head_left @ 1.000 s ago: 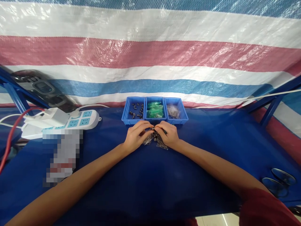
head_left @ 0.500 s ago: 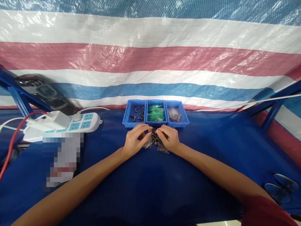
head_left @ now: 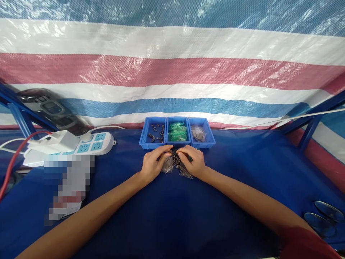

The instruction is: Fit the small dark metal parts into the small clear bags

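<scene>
My left hand (head_left: 154, 162) is closed in a pinch at the heap of small dark screws (head_left: 176, 160); what its fingertips hold is too small to name. Close on its right, my right hand (head_left: 193, 161) grips a dark, thin tool (head_left: 189, 157), mostly hidden by the fingers. Clear plastic bags (head_left: 168, 165) lie under and beside the hands. Just behind stand three joined blue bins: the left bin (head_left: 143, 133) has loose dark screws, the middle bin (head_left: 176, 142) green packets, the right bin (head_left: 211, 135) clear bags with small parts.
A white power strip (head_left: 106, 144) with plugs and cables sits at the left on the blue table (head_left: 167, 216). In front of it lies a blurred paper packet (head_left: 78, 176). Glasses (head_left: 320, 217) rest at the far right. A striped sheet (head_left: 172, 72) hangs behind.
The view has shifted slightly, so the bins appear a little lower. My left hand's fingertips have moved slightly left and more of the clear bag shows beneath them. My right hand keeps its grip.
</scene>
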`<state>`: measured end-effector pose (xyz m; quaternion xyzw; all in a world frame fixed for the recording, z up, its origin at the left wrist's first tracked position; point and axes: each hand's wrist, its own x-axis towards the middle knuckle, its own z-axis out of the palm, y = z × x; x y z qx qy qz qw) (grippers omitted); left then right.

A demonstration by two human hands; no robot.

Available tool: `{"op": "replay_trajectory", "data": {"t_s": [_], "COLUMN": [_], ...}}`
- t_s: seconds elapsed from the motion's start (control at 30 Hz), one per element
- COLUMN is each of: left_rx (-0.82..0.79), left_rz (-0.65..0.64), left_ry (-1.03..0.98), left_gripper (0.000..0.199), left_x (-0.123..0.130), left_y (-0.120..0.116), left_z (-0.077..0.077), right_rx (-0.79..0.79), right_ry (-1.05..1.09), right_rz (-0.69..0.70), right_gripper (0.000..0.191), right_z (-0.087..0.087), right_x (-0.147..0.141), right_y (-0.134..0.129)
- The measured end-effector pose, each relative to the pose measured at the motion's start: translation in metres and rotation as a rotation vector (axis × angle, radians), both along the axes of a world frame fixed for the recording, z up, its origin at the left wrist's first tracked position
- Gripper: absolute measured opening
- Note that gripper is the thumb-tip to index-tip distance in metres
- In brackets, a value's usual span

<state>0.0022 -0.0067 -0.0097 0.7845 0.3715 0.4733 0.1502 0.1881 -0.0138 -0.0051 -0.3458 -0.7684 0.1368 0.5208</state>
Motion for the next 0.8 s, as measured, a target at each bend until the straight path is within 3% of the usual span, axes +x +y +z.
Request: {"op": "replay_trajectory", "data": {"t_s": [0.17,0.5,0.8], "left_rx": [-0.027,0.018,0.066], "left_rz": [-0.022,-0.023,-0.036], "left_ry": [-0.026,0.051,0.069], "left_gripper": [0.023,0.019,0.014], "left_x": [-0.002,-0.001,0.003], "left_y": [0.000,-0.003,-0.005], "left_z": [-0.006,0.000,0.015], "right_rx": [0.021,0.046,0.002], "right_ry": [-0.039,-0.087,-0.018], "right_rz": [0.059,0.094,0.001], "right_gripper": [0.019,0.017,0.019], "right_z": [-0.007,-0.011,-0.004], "right_x": [0.000,-0.002,-0.002], "right_y": [0.001,0.004,0.001]}}
